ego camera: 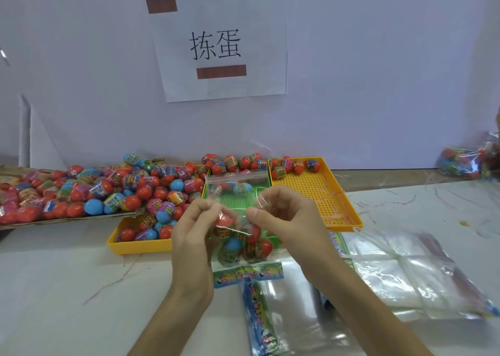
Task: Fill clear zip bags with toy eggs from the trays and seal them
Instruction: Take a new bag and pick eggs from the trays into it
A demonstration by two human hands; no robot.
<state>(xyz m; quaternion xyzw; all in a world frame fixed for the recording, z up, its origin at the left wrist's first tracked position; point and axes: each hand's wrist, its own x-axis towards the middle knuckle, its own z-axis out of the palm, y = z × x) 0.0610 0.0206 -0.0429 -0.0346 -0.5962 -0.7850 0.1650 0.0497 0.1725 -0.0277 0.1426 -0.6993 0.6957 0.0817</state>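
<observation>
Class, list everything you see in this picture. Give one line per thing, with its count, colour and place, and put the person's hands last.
paper sign: one, white with black characters, on the back wall
toy eggs: many, mostly red and blue, heaped at the left, more in the trays
left yellow tray: one, yellow, centre-left, holding eggs
green tray: one, green, between the yellow trays
right yellow tray: one, yellow, centre-right, a few eggs at its far end
clear zip bag: one, clear, several eggs inside, held over the green tray
empty bags: a stack, clear, front right
filled bags: count unclear, far right
table: one, white
left hand: pinches the bag
right hand: pinches the bag
</observation>
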